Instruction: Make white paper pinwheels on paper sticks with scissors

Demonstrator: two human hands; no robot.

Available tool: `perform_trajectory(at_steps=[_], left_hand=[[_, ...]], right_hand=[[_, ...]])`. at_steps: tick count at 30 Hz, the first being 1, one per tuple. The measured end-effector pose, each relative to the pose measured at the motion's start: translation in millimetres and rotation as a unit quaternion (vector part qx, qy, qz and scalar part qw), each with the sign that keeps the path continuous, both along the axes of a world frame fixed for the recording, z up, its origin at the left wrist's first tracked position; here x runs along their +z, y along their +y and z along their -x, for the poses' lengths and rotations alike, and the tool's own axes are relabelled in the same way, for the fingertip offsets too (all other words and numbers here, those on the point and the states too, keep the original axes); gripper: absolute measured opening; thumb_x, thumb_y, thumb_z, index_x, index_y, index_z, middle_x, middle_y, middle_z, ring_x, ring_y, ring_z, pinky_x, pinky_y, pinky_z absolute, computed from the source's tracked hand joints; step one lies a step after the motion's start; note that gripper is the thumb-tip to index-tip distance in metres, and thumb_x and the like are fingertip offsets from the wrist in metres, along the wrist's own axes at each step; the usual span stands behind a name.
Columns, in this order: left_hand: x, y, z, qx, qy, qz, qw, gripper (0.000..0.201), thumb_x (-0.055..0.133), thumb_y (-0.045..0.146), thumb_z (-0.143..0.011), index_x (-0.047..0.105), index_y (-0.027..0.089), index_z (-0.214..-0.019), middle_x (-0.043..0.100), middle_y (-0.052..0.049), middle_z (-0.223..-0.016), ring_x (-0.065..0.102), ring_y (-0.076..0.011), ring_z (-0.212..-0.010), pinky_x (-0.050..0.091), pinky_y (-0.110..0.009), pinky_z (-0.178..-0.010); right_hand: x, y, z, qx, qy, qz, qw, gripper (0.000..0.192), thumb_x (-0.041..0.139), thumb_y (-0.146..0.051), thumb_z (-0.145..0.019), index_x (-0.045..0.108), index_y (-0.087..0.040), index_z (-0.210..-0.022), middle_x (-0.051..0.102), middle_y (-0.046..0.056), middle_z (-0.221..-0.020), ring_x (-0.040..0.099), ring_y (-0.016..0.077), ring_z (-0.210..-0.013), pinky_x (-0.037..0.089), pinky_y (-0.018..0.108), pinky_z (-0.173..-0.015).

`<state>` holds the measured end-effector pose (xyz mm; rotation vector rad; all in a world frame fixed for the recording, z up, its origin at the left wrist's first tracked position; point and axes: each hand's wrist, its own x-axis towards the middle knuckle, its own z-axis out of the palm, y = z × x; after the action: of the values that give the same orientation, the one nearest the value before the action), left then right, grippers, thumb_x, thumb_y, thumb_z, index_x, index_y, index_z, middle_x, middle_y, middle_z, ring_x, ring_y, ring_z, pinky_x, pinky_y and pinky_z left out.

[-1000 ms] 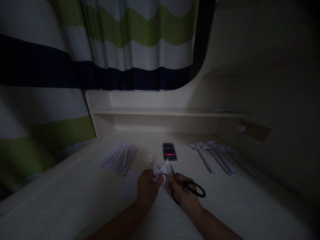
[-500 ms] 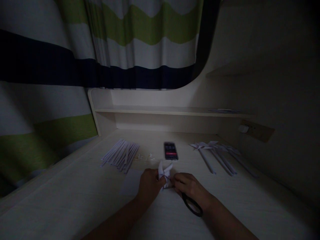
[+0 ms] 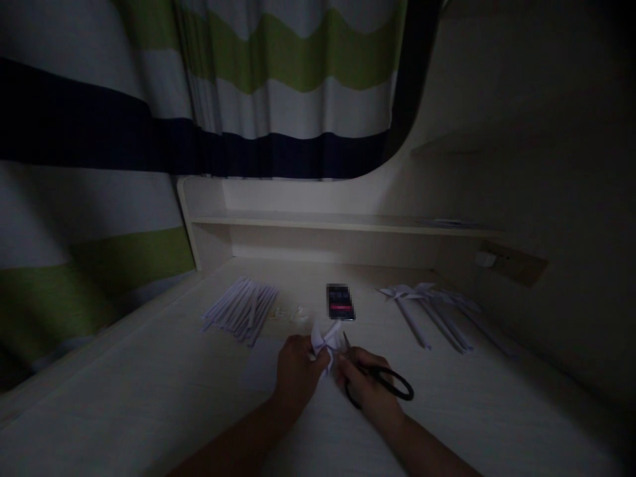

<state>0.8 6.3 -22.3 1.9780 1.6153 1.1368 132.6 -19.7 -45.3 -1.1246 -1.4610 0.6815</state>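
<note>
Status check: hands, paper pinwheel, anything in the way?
Left hand: grip on paper pinwheel. Right hand: holding scissors, tip beside pinwheel. Phone just beyond, clear of both hands.

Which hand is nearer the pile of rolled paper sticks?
Left: the left hand holds a paper pinwheel right of the rolled paper sticks, nearer the camera; the right hand, with scissors, is farther right.

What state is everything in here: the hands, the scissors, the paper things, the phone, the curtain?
Left hand: pinching the paper pinwheel.
Paper pinwheel: folded, held up.
Right hand: closed around the scissors.
Scissors: held, tip exposed; blade opening unclear.
Paper sticks: rolled, heaped.
Pinwheels on sticks: assembled, lying down.
Phone: lying flat, screen lit.
Curtain: hanging in folds.
</note>
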Motion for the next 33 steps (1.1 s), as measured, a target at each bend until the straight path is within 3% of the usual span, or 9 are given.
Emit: perform_trajectory(at_steps=[4, 8, 12, 15, 18, 20, 23, 28, 33], left_hand=[[3.4, -1.5, -0.9, -0.003, 0.01, -0.026, 1.0, 0.018, 0.05, 0.026, -0.066, 0.061, 0.015, -0.058, 0.06, -0.002, -0.059, 0.055, -0.0151, -0.061, 0.037, -0.022, -0.053], [3.6, -1.5, -1.7, -0.01, 0.035, -0.038, 0.999, 0.016, 0.05, 0.024, -0.065, 0.061, 0.015, -0.057, 0.06, -0.003, -0.059, 0.055, -0.0159, -0.065, 0.038, -0.023, -0.058], [1.2, -1.3, -2.1, -0.019, 0.06, -0.028, 0.998, 0.016, 0.051, 0.024, -0.064, 0.062, 0.015, -0.057, 0.06, -0.003, -0.059, 0.054, -0.0151, -0.063, 0.037, -0.023, -0.059], [0.5, -1.2, -2.1, -0.015, 0.072, -0.022, 0.997, 0.017, 0.051, 0.025, -0.064, 0.061, 0.015, -0.056, 0.059, -0.003, -0.057, 0.053, -0.0149, -0.062, 0.036, -0.023, -0.058], [0.1, -0.6, -2.0, -0.013, 0.073, -0.013, 0.997, 0.017, 0.052, 0.025, -0.064, 0.06, 0.014, -0.053, 0.058, -0.002, -0.055, 0.053, -0.014, -0.058, 0.035, -0.022, -0.055], [-0.4, 0.2, -1.8, -0.017, 0.061, -0.004, 0.998, 0.017, 0.052, 0.025, -0.064, 0.06, 0.014, -0.054, 0.058, -0.002, -0.056, 0.053, -0.0132, -0.056, 0.034, -0.022, -0.054], [-1.5, 1.2, -1.4, -0.015, 0.035, 0.0, 0.999, 0.019, 0.05, 0.027, -0.065, 0.061, 0.014, -0.057, 0.059, -0.002, -0.056, 0.054, -0.013, -0.054, 0.035, -0.021, -0.052], [-3.5, 1.1, -1.3, -0.005, -0.007, -0.01, 1.0, 0.019, 0.05, 0.029, -0.066, 0.061, 0.015, -0.058, 0.06, -0.002, -0.058, 0.055, -0.0139, -0.057, 0.036, -0.021, -0.051], [-2.0, -0.7, -2.2, 0.005, -0.002, -0.043, 0.999, 0.018, 0.05, 0.028, -0.065, 0.062, 0.016, -0.059, 0.06, -0.003, -0.06, 0.056, -0.0173, -0.067, 0.041, -0.024, -0.058]], right_hand=[[1.1, -0.8, 2.9, 0.0, 0.062, 0.063, 0.996, 0.029, 0.05, -0.035, -0.076, 0.052, -0.016, -0.054, 0.055, 0.0, -0.047, 0.05, 0.0106, -0.043, 0.038, 0.02, -0.043], [2.0, 5.4, -12.2, 0.036, -0.104, -0.094, 0.989, 0.029, 0.046, -0.028, -0.079, 0.052, -0.016, -0.053, 0.05, -0.001, -0.05, 0.047, 0.0095, -0.046, 0.037, 0.02, -0.045], [4.7, 14.6, -31.9, 0.111, -0.313, -0.3, 0.894, 0.02, 0.039, -0.015, -0.081, 0.054, -0.015, -0.069, 0.053, 0.004, -0.061, 0.049, 0.0108, -0.053, 0.038, 0.021, -0.048], [7.8, 17.8, -38.7, 0.111, -0.407, -0.346, 0.838, 0.02, 0.037, -0.016, -0.083, 0.054, -0.015, -0.074, 0.054, 0.005, -0.065, 0.048, 0.0117, -0.053, 0.039, 0.023, -0.048], [7.0, 18.7, -39.5, 0.116, -0.432, -0.355, 0.821, 0.018, 0.037, -0.018, -0.083, 0.054, -0.016, -0.076, 0.055, 0.004, -0.065, 0.05, 0.0128, -0.056, 0.041, 0.024, -0.051], [3.7, 18.8, -37.5, 0.117, -0.405, -0.357, 0.833, 0.016, 0.039, -0.018, -0.082, 0.054, -0.016, -0.079, 0.056, 0.005, -0.066, 0.051, 0.013, -0.056, 0.041, 0.023, -0.052], [-1.4, 16.2, -30.5, 0.103, -0.31, -0.33, 0.886, 0.015, 0.04, -0.015, -0.08, 0.055, -0.014, -0.083, 0.057, 0.007, -0.069, 0.053, 0.0124, -0.058, 0.042, 0.022, -0.052], [2.4, 3.2, -11.6, 0.035, -0.085, -0.116, 0.989, 0.026, 0.048, -0.024, -0.078, 0.053, -0.017, -0.054, 0.052, -0.001, -0.052, 0.049, 0.0087, -0.047, 0.038, 0.019, -0.046], [3.0, -1.9, 4.6, 0.004, 0.122, 0.064, 0.99, 0.027, 0.054, -0.033, -0.073, 0.054, -0.017, -0.052, 0.056, -0.001, -0.046, 0.052, 0.0112, -0.047, 0.04, 0.021, -0.048]])
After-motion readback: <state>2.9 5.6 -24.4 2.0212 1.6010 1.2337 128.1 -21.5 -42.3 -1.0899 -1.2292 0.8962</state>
